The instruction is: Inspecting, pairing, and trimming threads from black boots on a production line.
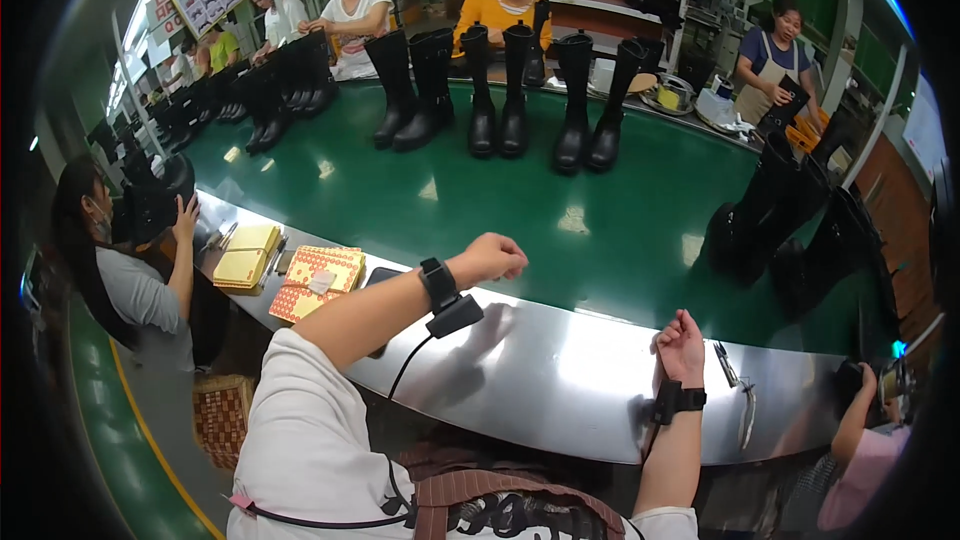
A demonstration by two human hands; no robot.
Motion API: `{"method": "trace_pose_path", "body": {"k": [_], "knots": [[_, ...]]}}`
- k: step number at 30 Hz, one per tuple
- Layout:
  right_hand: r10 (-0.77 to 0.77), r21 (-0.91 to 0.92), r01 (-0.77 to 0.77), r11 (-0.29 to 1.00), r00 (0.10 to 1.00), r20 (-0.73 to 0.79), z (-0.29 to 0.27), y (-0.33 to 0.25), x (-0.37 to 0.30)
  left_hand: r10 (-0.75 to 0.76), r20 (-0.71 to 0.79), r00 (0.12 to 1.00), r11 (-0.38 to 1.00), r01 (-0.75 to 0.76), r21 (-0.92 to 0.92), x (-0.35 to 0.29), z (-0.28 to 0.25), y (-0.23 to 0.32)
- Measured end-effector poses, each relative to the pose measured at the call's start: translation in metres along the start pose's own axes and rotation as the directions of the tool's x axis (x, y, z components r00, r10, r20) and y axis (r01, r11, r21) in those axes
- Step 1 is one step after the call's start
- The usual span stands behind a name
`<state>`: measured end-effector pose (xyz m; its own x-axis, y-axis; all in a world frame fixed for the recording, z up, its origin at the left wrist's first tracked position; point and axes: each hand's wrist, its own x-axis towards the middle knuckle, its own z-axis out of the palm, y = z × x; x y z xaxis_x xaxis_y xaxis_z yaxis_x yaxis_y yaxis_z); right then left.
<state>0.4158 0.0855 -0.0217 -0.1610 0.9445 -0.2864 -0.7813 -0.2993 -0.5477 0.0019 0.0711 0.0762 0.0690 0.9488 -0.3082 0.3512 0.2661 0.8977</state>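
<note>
My left hand (490,258) reaches over the inner rim of the steel ledge (560,380), by the green tabletop (450,195). Its fingers curl in loosely and nothing shows in them. To the right, my right hand (681,345) is raised above the ledge, palm partly showing, fingers bent inward with nothing visible in them. A slim dark metal hand tool (726,364) lies just right of that hand. Below it is a thin pale tool (747,416). Pairs of tall black boots stand on the green top; the middle pair (513,120) is across from me.
A yellow pad stack (246,256) and a red-and-yellow patterned stack (318,282) lie on the ledge left of me. More black boots (820,250) stand at the right. A person (140,270) handles a boot at the left; another person's arm (855,420) is at the right.
</note>
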Motion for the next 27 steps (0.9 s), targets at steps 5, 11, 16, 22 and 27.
{"method": "trace_pose_path", "body": {"k": [5, 11, 16, 22, 27], "knots": [[0.018, -0.005, -0.017, 1.000, 0.999, 0.031, 0.001, -0.003, -0.001, 0.011, -0.434, 0.901, 0.991, 0.049, 0.126, 0.088, -0.067, -0.011], [0.032, -0.008, -0.032, 0.999, 0.999, -0.009, 0.005, -0.005, -0.007, -0.103, -0.624, 0.774, 0.922, 0.309, 0.232, 0.196, -0.139, -0.024], [0.072, -0.050, -0.076, 0.996, 0.995, -0.074, 0.016, -0.009, -0.013, -0.056, -0.709, 0.703, 0.876, 0.375, 0.304, 0.272, -0.169, -0.036], [-0.002, -0.152, -0.023, 0.988, 0.986, -0.165, 0.030, -0.006, -0.021, 0.047, -0.696, 0.716, 0.867, 0.317, 0.384, 0.339, -0.184, -0.063], [-0.056, -0.205, 0.017, 0.979, 0.981, -0.184, 0.036, -0.005, -0.023, 0.256, -0.665, 0.701, 0.888, 0.103, 0.449, 0.368, -0.196, -0.090]]}}
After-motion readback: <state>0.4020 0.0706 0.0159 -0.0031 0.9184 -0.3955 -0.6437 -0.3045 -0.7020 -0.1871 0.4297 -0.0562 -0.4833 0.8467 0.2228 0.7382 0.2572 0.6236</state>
